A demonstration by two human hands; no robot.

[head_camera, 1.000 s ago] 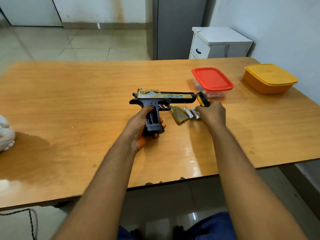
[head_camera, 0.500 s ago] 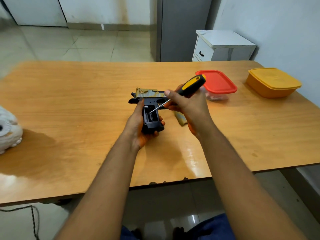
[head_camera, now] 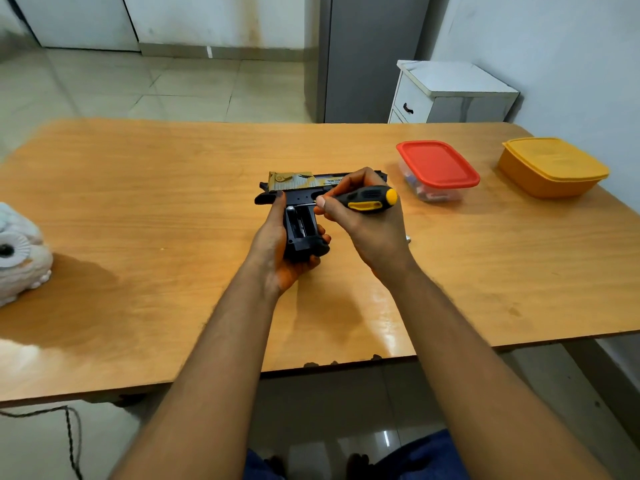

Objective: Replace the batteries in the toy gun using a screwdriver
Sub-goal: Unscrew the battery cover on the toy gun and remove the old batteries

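Lowered screwdriver (head_camera: pixel 367 199) now lies level across black-gold toy gun (head_camera: pixel 301 216).

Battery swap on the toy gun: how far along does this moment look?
Done: the toy gun's grip is open, its battery bay exposed. In hand: the left hand steadies the grip while the right hand holds the screwdriver, shaft pointing into the top of the bay, seemingly prying at a battery there. Left: finish the swap, refit the cover and screw it shut. The cover and loose batteries are hidden now.
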